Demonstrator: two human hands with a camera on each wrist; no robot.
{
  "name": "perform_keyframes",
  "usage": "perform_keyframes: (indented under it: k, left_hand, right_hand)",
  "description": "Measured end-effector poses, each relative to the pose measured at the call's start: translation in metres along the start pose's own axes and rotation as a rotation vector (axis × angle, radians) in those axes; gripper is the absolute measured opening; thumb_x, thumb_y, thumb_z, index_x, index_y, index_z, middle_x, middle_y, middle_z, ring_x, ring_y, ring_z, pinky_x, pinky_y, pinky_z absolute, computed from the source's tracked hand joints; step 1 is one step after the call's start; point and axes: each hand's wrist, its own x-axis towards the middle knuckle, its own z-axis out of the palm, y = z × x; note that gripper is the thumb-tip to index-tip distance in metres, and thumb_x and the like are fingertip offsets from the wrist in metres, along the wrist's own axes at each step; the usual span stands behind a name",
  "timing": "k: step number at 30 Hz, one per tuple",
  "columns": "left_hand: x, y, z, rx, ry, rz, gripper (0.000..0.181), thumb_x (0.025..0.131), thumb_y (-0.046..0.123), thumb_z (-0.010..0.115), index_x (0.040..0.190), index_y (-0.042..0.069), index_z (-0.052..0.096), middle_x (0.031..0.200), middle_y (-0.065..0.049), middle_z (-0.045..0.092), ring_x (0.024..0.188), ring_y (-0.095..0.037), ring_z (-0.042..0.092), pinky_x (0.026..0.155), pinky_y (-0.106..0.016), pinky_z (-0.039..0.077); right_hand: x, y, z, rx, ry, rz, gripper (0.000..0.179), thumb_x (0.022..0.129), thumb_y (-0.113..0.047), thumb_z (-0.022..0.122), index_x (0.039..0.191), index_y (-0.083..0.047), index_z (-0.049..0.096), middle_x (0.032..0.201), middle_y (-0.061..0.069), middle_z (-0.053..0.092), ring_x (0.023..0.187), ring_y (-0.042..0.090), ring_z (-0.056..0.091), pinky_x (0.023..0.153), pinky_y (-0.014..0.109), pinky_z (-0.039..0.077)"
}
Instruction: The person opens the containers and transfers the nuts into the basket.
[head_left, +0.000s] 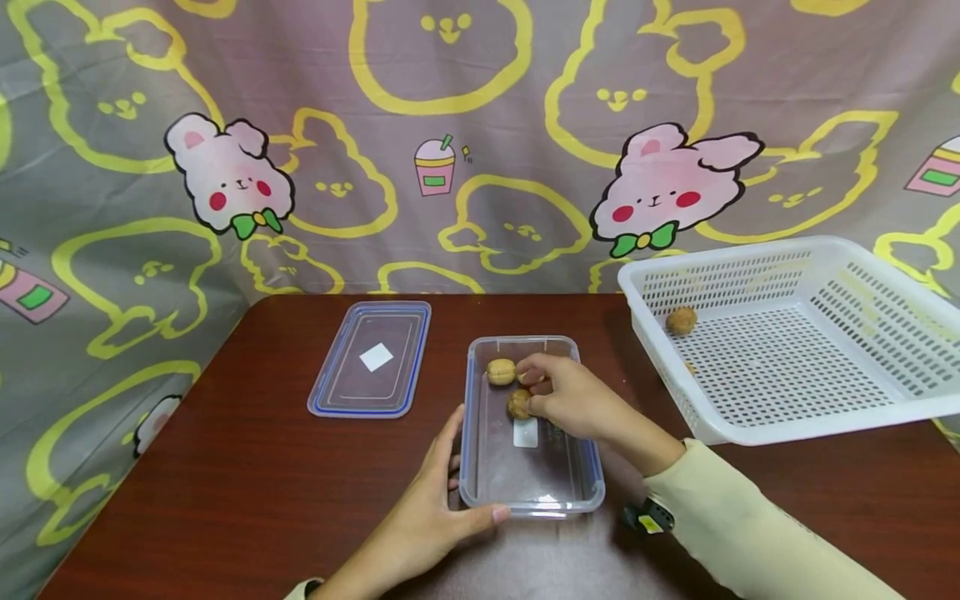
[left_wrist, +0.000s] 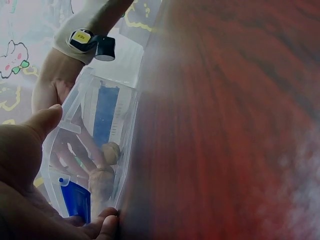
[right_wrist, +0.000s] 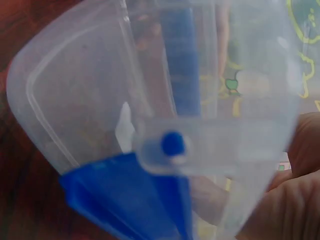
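Observation:
My left hand (head_left: 431, 504) grips the near left corner of a clear plastic food container (head_left: 471, 450), thumb over the front rim and fingers along the side. Inside the container, toward its far end, lie a pale walnut (head_left: 501, 372) and a browner walnut (head_left: 519, 405). Over the right wall reaches my right hand (head_left: 573, 396), its thumb and fingers apart, fingertips right at the brown walnut. Another pale walnut (head_left: 532, 377) is partly covered by those fingers. Through the clear wall, the left wrist view shows the right fingers spread near a walnut (left_wrist: 111, 153).
A white perforated basket (head_left: 738, 435) stands at the right, with a walnut (head_left: 681, 320) by its left wall and another partly hidden behind the rim. Left of the container lies a clear lid (head_left: 370, 387) with a blue seal. Behind the brown table (head_left: 247, 467) hangs a patterned curtain.

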Motion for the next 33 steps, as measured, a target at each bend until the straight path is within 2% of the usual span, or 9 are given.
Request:
perform_keyframes:
  k: [5, 8, 15, 19, 28, 33]
  left_hand:
    - [0.000, 0.000, 0.000, 0.010, 0.004, 0.006, 0.119, 0.082, 0.026, 0.091, 0.169, 0.028, 0.009, 0.162, -0.022, 0.035, 0.132, -0.038, 0.054, 0.092, -0.033, 0.054]
    - [0.000, 0.000, 0.000, 0.016, 0.006, 0.008, 0.120, 0.082, 0.026, 0.091, 0.169, 0.028, 0.009, 0.164, -0.021, 0.034, 0.134, -0.038, 0.053, 0.093, -0.032, 0.053]
    - [0.000, 0.000, -0.001, 0.004, 0.001, 0.012, 0.120, 0.083, 0.025, 0.090, 0.169, 0.027, 0.008, 0.162, -0.022, 0.036, 0.133, -0.038, 0.053, 0.093, -0.032, 0.054]
    - [0.000, -0.001, -0.001, -0.004, -0.005, 0.015, 0.119, 0.083, 0.024, 0.090, 0.169, 0.027, 0.008, 0.160, -0.022, 0.039, 0.134, -0.038, 0.053, 0.094, -0.032, 0.054]
    - [-0.002, 0.000, -0.002, 0.035, -0.002, -0.004, 0.119, 0.083, 0.030, 0.090, 0.169, 0.031, 0.007, 0.166, -0.023, 0.031, 0.138, -0.045, 0.047, 0.103, -0.052, 0.052]
    - [-0.001, 0.000, -0.002, 0.058, -0.009, -0.015, 0.119, 0.084, 0.034, 0.089, 0.169, 0.033, 0.006, 0.166, -0.022, 0.030, 0.139, -0.045, 0.047, 0.105, -0.054, 0.051]
  right_hand:
    - [0.003, 0.002, 0.005, 0.008, -0.044, -0.033, 0.044, 0.086, 0.004, 0.065, 0.129, 0.005, 0.063, 0.125, 0.026, 0.067, 0.114, 0.035, 0.066, 0.087, 0.040, 0.055]
    - [0.005, 0.003, 0.006, 0.023, -0.049, -0.018, 0.043, 0.084, 0.005, 0.066, 0.126, 0.004, 0.064, 0.122, 0.025, 0.066, 0.108, 0.032, 0.064, 0.080, 0.035, 0.054]
    - [0.006, 0.004, 0.015, 0.272, -0.120, 0.096, 0.046, 0.084, 0.009, 0.060, 0.130, 0.011, 0.058, 0.120, 0.024, 0.057, 0.096, 0.022, 0.060, 0.080, 0.036, 0.059]
    - [0.007, 0.005, 0.022, 0.358, -0.132, 0.116, 0.048, 0.082, 0.011, 0.057, 0.131, 0.013, 0.056, 0.113, 0.020, 0.055, 0.089, 0.019, 0.059, 0.078, 0.032, 0.058]
    - [0.010, 0.008, 0.030, 0.529, -0.209, 0.164, 0.047, 0.084, 0.013, 0.058, 0.131, 0.015, 0.055, 0.113, 0.017, 0.053, 0.093, 0.020, 0.062, 0.088, 0.034, 0.060]
    - [0.011, 0.013, 0.034, 0.616, -0.265, 0.149, 0.046, 0.086, 0.015, 0.059, 0.132, 0.016, 0.052, 0.112, 0.017, 0.053, 0.095, 0.022, 0.065, 0.095, 0.038, 0.061]
